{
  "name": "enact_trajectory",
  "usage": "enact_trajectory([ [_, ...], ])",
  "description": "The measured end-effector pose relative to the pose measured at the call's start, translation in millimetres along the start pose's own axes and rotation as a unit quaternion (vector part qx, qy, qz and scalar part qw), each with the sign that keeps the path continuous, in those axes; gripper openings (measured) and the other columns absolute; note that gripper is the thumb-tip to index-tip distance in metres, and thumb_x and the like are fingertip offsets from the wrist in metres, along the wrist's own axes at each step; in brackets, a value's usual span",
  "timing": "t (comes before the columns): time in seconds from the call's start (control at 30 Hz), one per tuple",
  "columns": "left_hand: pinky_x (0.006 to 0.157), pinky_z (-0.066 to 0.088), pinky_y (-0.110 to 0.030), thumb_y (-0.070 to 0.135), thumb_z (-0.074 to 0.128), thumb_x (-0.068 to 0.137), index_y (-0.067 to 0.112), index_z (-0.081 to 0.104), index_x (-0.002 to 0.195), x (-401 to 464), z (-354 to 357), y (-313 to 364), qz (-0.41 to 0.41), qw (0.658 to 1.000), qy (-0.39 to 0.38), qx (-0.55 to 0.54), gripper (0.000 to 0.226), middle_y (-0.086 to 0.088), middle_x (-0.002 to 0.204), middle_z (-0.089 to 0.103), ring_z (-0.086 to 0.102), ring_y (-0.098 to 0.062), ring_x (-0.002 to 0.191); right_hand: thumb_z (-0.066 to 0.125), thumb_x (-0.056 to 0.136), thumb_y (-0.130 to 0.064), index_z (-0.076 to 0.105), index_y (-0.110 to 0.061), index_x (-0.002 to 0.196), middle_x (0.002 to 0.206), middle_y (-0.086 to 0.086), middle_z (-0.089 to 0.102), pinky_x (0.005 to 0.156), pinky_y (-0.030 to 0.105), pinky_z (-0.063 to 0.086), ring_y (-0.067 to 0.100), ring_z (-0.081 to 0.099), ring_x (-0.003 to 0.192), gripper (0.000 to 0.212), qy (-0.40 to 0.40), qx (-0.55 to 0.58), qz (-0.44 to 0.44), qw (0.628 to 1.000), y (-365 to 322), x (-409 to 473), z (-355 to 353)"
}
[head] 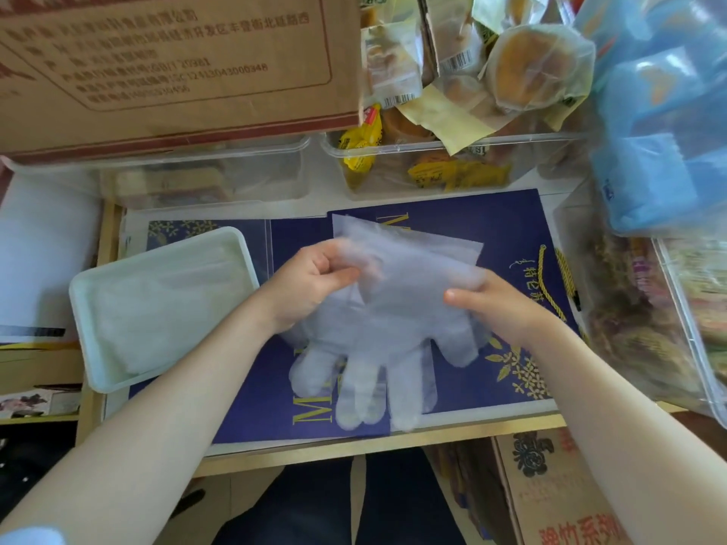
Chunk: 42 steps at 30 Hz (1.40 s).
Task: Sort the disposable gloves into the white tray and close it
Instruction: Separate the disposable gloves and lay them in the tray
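Observation:
A stack of clear disposable gloves (393,328) lies over a dark blue paper bag, fingers pointing toward me. My left hand (310,281) pinches the cuff edge of the gloves at its upper left. My right hand (495,304) pinches the cuff at the right side. The white tray (94,332) sits to the left of my left hand, open, with some clear gloves lying flat inside it. No lid for the tray is in sight.
A dark blue paper bag (491,238) covers the wooden tabletop. Clear bins of wrapped snacks (432,167) stand at the back, a cardboard box (165,64) at back left, a blue plastic pack (661,131) at right. Another clear bin (692,336) borders the right edge.

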State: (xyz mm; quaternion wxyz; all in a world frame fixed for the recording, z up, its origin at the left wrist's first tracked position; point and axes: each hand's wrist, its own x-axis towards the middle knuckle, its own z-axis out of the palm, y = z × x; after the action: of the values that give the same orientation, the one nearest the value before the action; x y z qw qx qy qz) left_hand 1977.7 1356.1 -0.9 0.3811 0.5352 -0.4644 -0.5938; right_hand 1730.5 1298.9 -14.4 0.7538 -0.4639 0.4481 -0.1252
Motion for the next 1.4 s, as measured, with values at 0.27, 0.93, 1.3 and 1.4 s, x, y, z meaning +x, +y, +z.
enact_trajectory([
  [0.27,0.082,0.05,-0.018,0.006,0.065,0.085,0.026,0.058,0.099,-1,6,-9,-0.093,0.992,-0.055,0.063,0.025,0.009,0.095,0.067,0.063,0.002,0.084,0.067,0.085,-0.022,0.069,-0.022,0.09,0.089,0.0,0.073,0.079,0.032,0.053,0.014,0.069,0.085,0.005,0.119,-0.081,-0.016,0.989,-4,0,28],
  [0.93,0.084,0.037,-0.025,0.016,0.063,0.087,0.016,0.053,0.118,32,25,-4,-0.023,0.947,0.186,0.26,0.033,0.004,0.107,0.061,0.053,-0.014,0.098,0.055,0.089,0.003,0.06,-0.011,0.092,0.075,0.001,0.064,0.061,0.026,0.047,0.012,0.059,0.068,0.014,0.191,-0.031,-0.163,0.968,-32,-35,12],
  [1.3,0.079,0.053,-0.03,0.041,0.065,0.083,0.013,0.063,0.107,-6,76,28,-0.031,0.97,-0.009,-0.24,0.037,-0.009,0.097,0.067,0.065,-0.018,0.09,0.056,0.089,-0.015,0.05,-0.02,0.129,0.085,-0.014,0.058,0.064,0.018,0.042,0.007,0.053,0.069,0.04,0.143,-0.363,-0.22,0.894,-38,-43,68],
  [1.4,0.078,0.051,-0.031,0.018,0.045,0.097,0.008,0.066,0.096,-1,65,26,-0.088,0.969,0.083,-0.216,0.024,-0.008,0.087,0.07,0.066,-0.017,0.081,0.05,0.083,-0.016,0.056,-0.016,0.122,0.086,-0.011,0.062,0.062,0.009,0.037,0.0,0.054,0.069,0.039,0.127,-0.296,-0.252,0.913,-34,-45,68],
])
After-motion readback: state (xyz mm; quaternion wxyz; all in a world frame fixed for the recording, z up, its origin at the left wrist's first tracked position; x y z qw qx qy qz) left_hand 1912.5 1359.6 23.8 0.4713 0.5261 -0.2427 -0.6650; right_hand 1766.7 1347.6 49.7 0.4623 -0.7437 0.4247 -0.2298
